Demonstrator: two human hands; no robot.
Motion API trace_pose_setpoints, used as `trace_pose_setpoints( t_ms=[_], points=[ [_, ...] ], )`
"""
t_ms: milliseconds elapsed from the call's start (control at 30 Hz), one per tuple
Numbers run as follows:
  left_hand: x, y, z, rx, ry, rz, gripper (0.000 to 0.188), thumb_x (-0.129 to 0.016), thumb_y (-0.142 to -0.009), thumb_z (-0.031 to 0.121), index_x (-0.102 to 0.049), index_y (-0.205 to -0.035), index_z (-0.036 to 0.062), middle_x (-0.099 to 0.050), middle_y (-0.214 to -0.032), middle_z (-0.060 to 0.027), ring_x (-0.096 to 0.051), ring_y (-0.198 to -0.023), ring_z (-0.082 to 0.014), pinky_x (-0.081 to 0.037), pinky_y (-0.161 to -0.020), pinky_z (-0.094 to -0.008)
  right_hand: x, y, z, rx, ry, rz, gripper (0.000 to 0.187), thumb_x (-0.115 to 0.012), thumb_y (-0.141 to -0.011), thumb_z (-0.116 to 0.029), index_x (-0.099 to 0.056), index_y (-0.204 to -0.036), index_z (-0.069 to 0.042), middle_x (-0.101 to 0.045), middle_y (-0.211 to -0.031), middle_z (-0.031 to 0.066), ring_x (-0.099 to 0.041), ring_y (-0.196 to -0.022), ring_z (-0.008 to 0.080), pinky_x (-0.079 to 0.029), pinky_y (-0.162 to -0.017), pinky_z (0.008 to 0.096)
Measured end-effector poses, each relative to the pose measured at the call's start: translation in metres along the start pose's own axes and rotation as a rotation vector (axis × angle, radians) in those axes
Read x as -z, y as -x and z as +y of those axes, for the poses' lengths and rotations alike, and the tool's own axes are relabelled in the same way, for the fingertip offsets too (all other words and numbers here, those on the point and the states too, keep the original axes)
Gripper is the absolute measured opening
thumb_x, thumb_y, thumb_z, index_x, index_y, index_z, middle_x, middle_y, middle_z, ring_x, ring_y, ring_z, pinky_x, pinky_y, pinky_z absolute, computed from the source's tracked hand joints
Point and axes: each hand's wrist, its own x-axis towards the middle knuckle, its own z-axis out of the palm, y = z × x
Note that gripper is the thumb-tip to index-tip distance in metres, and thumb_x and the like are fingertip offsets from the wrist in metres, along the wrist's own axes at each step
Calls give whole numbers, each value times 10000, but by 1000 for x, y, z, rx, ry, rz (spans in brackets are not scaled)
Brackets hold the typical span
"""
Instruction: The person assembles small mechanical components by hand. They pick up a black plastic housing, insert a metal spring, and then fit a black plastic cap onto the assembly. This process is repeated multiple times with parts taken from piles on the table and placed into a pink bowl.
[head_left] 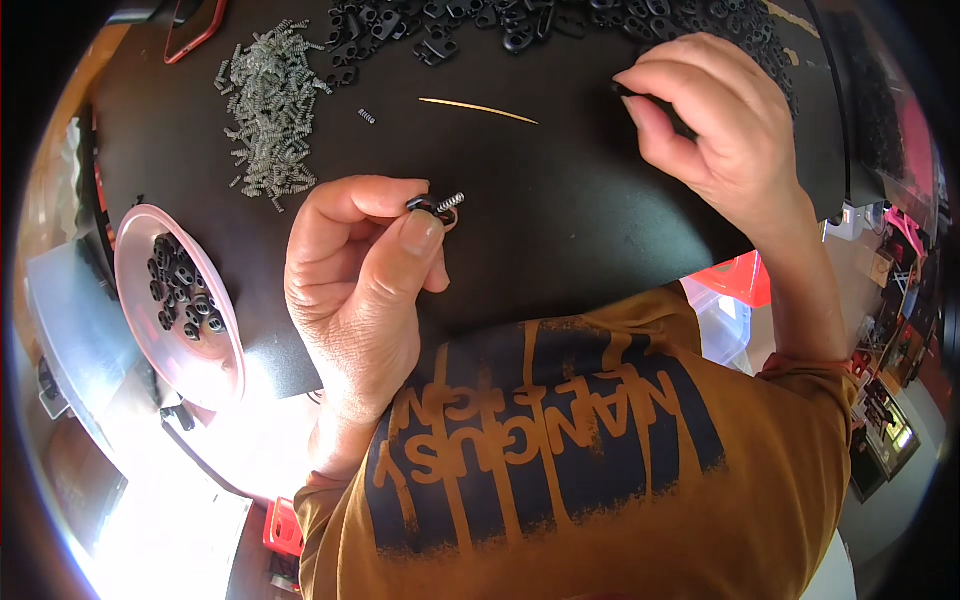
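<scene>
My left hand [365,265] pinches a small black plastic cord lock part [420,204] between thumb and fingers. A metal coil spring [452,202] sticks out of that part, tilted up to the right. Over the right side of the table, my right hand [715,125] has its thumb and fingertips together on a small black piece [618,90], mostly hidden by the fingers. Beyond my left hand lies a heap of loose springs [270,110], with one single spring [367,117] apart from it. Several black plastic parts [435,45] are spread along the far side.
A pink bowl [232,345] with several black cord locks [180,280] stands at the left. A wooden toothpick [480,108] lies on the dark table [560,200]. A red-edged phone-like object [195,30] is at the far left, and a red container [740,280] at the near right edge.
</scene>
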Motion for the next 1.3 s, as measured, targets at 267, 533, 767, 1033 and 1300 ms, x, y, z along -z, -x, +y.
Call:
trace_pose_setpoints(
  t_ms=[267,533,767,1033,1300],
  points=[
    [1,-1,0,-13,33,-33,111,-553,-820,49,-541,-923,8,-509,-687,-26,-419,-506,-85,-364,-651,-263,-4,8,-36,-639,-1049,162,141,-486,-841,-39,-553,-940,35,-611,-777,110,-591,-695,152,-489,-655,267],
    [3,-1,1,-13,47,-57,99,-543,-821,43,-535,-918,22,-528,-762,-44,-423,-512,-84,-358,-652,-273,-11,3,-50,-727,-1352,159,153,-509,-813,-17,-548,-954,28,-586,-831,99,-568,-713,140,-486,-657,265],
    [4,0,0,-35,75,-124,103,-524,-828,43,-520,-930,23,-540,-807,-81,-421,-507,-83,-362,-608,-268,-19,2,-59,-655,-1428,72,183,-489,-808,36,-532,-987,38,-564,-922,105,-565,-801,127,-495,-746,267],
    [3,1,1,-71,135,-111,145,-571,-807,31,-521,-941,11,-543,-738,-53,-460,-538,-63,-391,-539,-204,-22,-4,-67,-603,-1297,-30,195,-487,-780,102,-556,-959,65,-574,-933,112,-577,-799,130,-495,-751,261],
    [2,3,5,-32,94,-87,155,-584,-808,26,-523,-950,12,-560,-748,-30,-489,-587,-43,-410,-545,-164,-20,-10,-72,-656,-1118,-227,218,-548,-739,109,-579,-947,51,-594,-866,76,-567,-767,98,-462,-670,206]
  ],
)
